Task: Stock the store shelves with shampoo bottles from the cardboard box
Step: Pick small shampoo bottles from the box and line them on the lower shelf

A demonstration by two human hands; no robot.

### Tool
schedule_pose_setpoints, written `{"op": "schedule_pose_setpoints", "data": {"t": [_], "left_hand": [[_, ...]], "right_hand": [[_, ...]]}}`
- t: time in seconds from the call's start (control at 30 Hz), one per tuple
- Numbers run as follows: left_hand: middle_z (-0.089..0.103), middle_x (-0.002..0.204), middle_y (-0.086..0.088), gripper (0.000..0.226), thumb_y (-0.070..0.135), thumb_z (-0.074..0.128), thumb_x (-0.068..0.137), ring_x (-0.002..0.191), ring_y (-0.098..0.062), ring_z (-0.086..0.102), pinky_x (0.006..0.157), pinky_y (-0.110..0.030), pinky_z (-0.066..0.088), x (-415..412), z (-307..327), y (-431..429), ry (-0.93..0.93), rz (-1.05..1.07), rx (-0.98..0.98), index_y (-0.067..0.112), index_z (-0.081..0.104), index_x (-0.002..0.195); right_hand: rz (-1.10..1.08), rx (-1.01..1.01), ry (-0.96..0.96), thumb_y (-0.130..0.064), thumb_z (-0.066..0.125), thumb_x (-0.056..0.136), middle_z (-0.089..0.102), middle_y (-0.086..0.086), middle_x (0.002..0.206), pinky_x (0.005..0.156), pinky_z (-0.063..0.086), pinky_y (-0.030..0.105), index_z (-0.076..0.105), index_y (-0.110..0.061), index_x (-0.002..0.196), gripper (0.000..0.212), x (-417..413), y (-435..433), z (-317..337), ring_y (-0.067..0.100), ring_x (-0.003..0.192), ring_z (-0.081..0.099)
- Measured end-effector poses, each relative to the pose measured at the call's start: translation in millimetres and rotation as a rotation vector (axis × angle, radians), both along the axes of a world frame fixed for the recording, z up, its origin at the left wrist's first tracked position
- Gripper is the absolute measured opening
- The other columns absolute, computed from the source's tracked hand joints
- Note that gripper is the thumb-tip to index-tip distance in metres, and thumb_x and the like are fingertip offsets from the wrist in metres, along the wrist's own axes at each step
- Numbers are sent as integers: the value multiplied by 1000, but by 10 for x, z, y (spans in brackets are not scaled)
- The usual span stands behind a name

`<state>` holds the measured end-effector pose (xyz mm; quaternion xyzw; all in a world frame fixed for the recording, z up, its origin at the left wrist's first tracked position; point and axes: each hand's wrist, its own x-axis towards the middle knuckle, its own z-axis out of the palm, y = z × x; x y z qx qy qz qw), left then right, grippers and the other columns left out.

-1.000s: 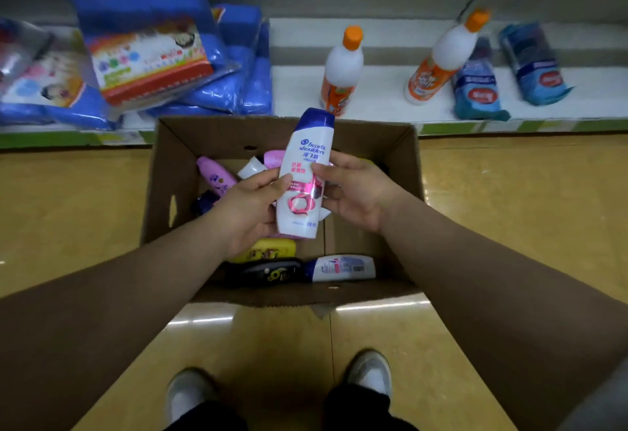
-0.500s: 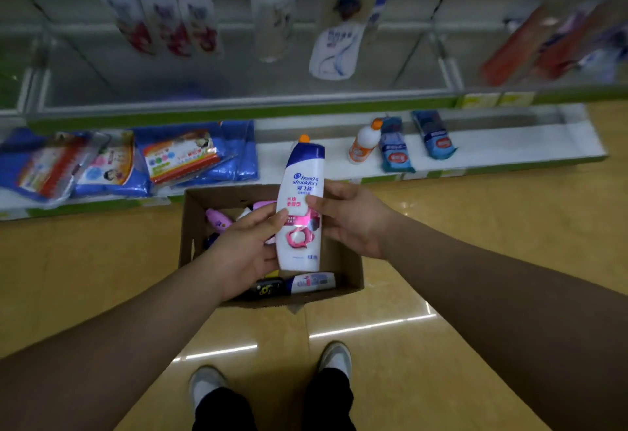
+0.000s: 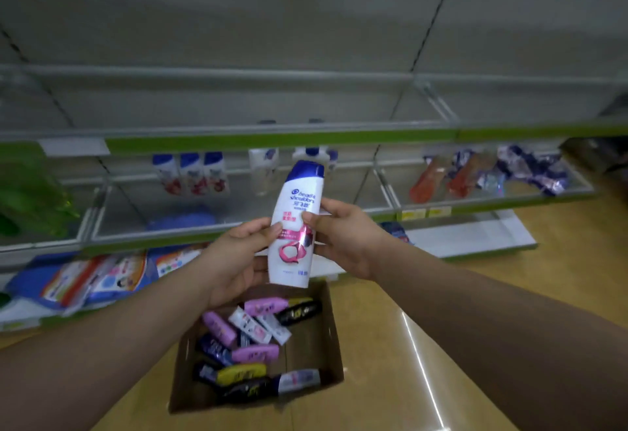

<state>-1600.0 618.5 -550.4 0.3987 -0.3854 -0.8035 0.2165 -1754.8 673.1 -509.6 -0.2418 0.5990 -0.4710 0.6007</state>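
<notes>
fig. near field: the cardboard box [image 3: 311,342] is set open on the floor below the arms, so that stock can be reached from above. the other bottles [image 3: 255,353] (pink, black, yellow, white) are left lying loose on their sides in it, mostly toward its left half.

middle field: one shampoo bottle [image 3: 297,226] is held upright above the far end of the box, blue cap up and label turned toward the viewer. this pose is judged to suit reading the label and matching it to a shelf position. it is gripped by the left hand [image 3: 234,260], whose thumb is laid on the label's left edge with the fingers curled behind. it is pinched at its right edge by the right hand [image 3: 343,237], between thumb and fingers, so that it is supported on both sides against tilting.

far field: three like bottles [image 3: 191,174] are seen standing upright in a row on the middle shelf [image 3: 163,239], labels outward, with bare shelf beside them. that gap is judged the likely destination. the shelf is not yet reached, and most of the box is not yet stocked.
</notes>
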Motion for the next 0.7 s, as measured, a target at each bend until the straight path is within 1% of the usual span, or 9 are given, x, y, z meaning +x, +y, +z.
{"op": "schedule_pose_setpoints", "data": {"t": [0.03, 0.07, 0.1, 0.17, 0.23, 0.3, 0.47, 0.57, 0.7], "left_hand": [[74, 92, -14, 26, 21, 61, 82, 74, -26, 72, 66, -42, 60, -19, 100, -12, 4, -6, -16, 13, 64, 107], [74, 92, -13, 25, 20, 60, 84, 74, -26, 71, 68, -45, 59, -35, 242, -27, 10, -4, -42, 13, 64, 108], [73, 92, -13, 25, 20, 59, 85, 74, -26, 71, 72, -47, 57, -51, 318, -31, 15, -1, -52, 13, 63, 109], [73, 95, -13, 27, 20, 60, 85, 76, -26, 71, 76, -47, 57, -74, 552, -75, 35, -2, -89, 14, 63, 111], [74, 96, -13, 28, 22, 62, 81, 77, -26, 72, 75, -46, 57, -93, 824, -106, 59, -13, -138, 15, 64, 108], [74, 91, -13, 28, 24, 64, 77, 73, -24, 72, 72, -44, 59, -108, 1128, -135, 83, 1, -209, 16, 66, 104], [74, 84, -10, 17, 22, 61, 84, 67, -22, 72, 59, -35, 59, -82, 2000, -213, 116, 35, -405, 17, 66, 99], [74, 83, -10, 27, 25, 64, 76, 67, -22, 71, 59, -35, 59, -15, 2516, -234, 132, 60, -506, 15, 65, 101], [75, 85, -8, 22, 23, 63, 80, 67, -21, 72, 58, -34, 59, 53, 3030, -210, 151, 89, -592, 17, 65, 101]], "right_hand": [[2, -21, -5, -2, 51, 94, 63, 20, 116, 73, 57, 36, 53, -3, 128, 34, -24, -3, 107, 30, 91, 64], [6, -46, 3, -2, 51, 94, 63, 21, 115, 68, 56, 32, 53, -3, 127, 33, -37, -6, 264, 28, 88, 64], [2, -60, -1, -2, 51, 94, 63, 21, 115, 70, 56, 33, 53, -3, 127, 33, -47, -1, 350, 28, 88, 63], [0, -107, 13, -1, 51, 94, 63, 22, 119, 82, 54, 38, 55, -3, 124, 30, -69, -23, 601, 29, 93, 62], [-1, -158, 20, 0, 50, 94, 63, 21, 117, 85, 52, 39, 55, -2, 122, 28, -78, -41, 876, 28, 93, 62], [4, -217, 30, 0, 50, 94, 63, 20, 112, 84, 52, 39, 54, -1, 123, 30, -96, -68, 1176, 27, 89, 63], [70, -404, 45, 0, 49, 94, 64, 16, 108, 80, 53, 36, 55, -3, 123, 30, -90, -146, 1996, 24, 83, 64], [112, -511, 51, 0, 49, 94, 65, 14, 106, 85, 52, 38, 58, -8, 116, 25, -54, -186, 2455, 23, 84, 63], [151, -609, 77, -1, 50, 94, 68, 11, 104, 76, 57, 32, 57, -8, 121, 28, -5, -216, 2927, 20, 82, 66]]}}
